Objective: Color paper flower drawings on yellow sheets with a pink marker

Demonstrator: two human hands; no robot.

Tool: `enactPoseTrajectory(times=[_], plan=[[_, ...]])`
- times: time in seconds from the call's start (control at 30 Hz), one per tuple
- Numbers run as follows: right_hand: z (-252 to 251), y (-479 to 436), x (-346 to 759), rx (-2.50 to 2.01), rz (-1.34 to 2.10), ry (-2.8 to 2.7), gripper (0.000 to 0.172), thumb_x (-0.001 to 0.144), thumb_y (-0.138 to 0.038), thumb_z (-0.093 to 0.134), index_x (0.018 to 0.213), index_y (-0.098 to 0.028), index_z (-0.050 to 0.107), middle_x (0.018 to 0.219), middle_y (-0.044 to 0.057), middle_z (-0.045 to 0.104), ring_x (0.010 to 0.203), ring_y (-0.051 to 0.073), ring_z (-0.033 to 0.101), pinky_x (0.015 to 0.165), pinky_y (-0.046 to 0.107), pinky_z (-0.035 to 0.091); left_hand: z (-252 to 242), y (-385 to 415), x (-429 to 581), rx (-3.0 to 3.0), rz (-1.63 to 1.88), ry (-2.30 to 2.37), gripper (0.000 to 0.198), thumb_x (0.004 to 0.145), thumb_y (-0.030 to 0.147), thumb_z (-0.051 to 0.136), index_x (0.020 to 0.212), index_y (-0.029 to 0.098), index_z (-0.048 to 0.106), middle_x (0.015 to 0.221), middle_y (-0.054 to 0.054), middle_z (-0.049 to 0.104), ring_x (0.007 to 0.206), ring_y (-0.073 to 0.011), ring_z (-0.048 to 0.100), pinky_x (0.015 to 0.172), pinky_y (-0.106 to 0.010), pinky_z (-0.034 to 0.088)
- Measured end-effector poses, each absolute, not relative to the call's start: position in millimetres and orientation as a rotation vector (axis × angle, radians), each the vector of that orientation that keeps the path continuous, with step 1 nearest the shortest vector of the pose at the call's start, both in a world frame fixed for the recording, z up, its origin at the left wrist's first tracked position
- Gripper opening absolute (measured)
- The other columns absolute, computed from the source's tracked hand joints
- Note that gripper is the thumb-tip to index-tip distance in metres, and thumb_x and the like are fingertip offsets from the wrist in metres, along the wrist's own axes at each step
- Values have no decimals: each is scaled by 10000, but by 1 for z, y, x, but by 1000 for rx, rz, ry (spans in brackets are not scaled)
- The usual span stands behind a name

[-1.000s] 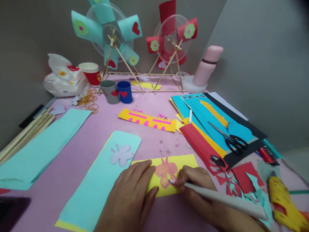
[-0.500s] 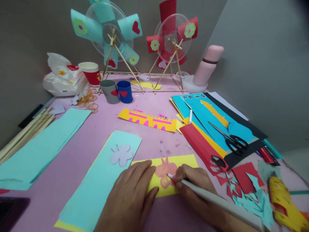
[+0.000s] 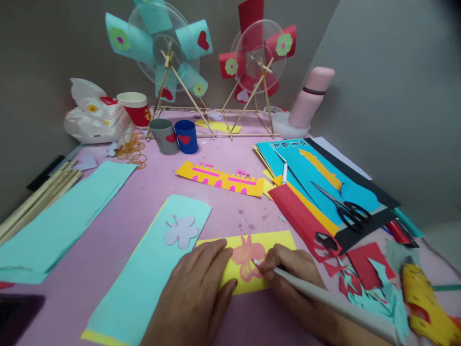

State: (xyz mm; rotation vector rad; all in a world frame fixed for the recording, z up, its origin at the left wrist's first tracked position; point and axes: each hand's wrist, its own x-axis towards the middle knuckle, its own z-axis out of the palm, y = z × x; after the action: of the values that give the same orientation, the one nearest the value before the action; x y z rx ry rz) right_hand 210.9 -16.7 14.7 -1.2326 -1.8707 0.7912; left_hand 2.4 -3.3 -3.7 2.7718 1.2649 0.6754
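My right hand [image 3: 293, 278] is closed around a white marker pen [image 3: 324, 297] with a pink tip. The tip rests on a pink butterfly drawing [image 3: 248, 254], largely coloured in, on a yellow paper [image 3: 281, 240]. Flat across the left part of that paper lies my left hand [image 3: 196, 283], fingers stretched out and holding nothing. Beside it, a pale purple butterfly cutout [image 3: 181, 231] sits on a light blue paper strip [image 3: 144, 283] with a yellow edge showing beneath.
Scissors [image 3: 347, 206] lie on blue sheets [image 3: 291, 168] at right, near paper scraps [image 3: 378, 298] and a yellow glue gun [image 3: 423, 302]. An orange castle-shaped strip [image 3: 221, 180] is ahead. Farther back stand two small cups [image 3: 186, 137], paper wheels [image 3: 252, 62] and a pink bottle [image 3: 311, 98].
The marker tip and my right hand have shifted slightly to the right over the butterfly drawing. My left hand keeps its place on the yellow paper.
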Motion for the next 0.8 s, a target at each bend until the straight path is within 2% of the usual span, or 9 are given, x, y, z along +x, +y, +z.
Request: enactPoseTrajectory(times=[0.4, 0.8], plan=[[15, -19, 213, -1246, 769, -1879, 132, 801, -114, 408, 733, -219, 451, 555, -43, 487, 509, 124, 515, 446, 220, 308, -3, -2, 3, 2781, 684, 1255, 313, 923, 299, 434, 1188, 155, 517, 1175, -97, 596, 1057, -239, 556, 823, -383, 493], [9, -24, 220, -1264, 837, -1901, 133, 806, -105, 456, 736, -216, 474, 639, -43, 539, 571, 110, 509, 557, 237, 340, -4, -5, 2, 2767, 689, 1272, 323, 918, 309, 448, 1197, 161, 518, 1194, -92, 586, 1071, -237, 551, 836, -376, 490]])
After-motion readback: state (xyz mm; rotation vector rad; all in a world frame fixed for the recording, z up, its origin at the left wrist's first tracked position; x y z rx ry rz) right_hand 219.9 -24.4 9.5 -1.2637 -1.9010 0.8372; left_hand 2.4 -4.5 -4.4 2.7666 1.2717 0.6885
